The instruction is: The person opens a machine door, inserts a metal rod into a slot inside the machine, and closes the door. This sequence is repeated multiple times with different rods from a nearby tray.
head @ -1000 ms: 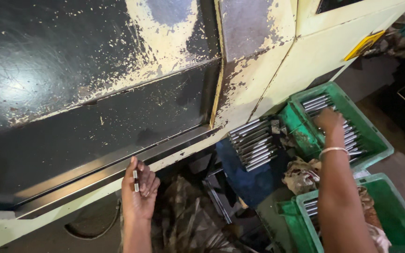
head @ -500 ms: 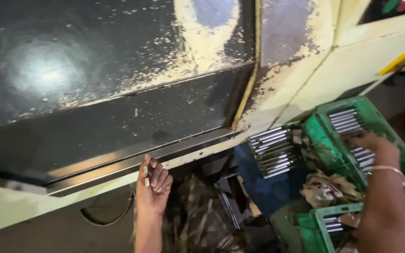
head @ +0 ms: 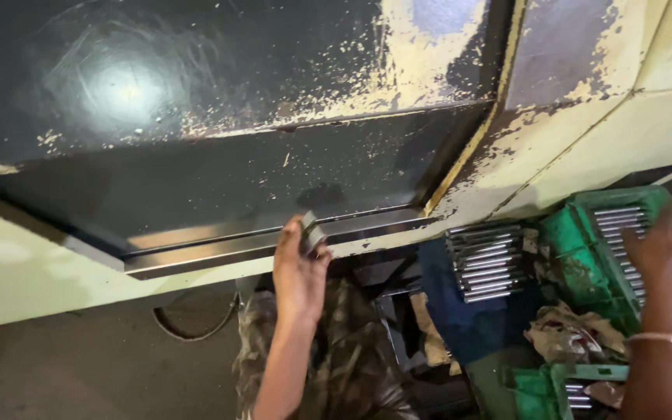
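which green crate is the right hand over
The upper green crate, behind the right hand; its rods show beside the fingers. The lower crate sits near the frame's bottom, beside the forearm.

There is a single view, from a camera worn on the person's head, which looks steeply down and forward so that both forearms run up into the picture from its lower edge. It sits close to the dark, paint-chipped machine panel, which fills the upper half and tilts across the frame, with the left hand near the middle by the panel's lower rail and the right hand at the right edge over a green crate. The floor and crates lie farther below, and there is no second view to share any part with.
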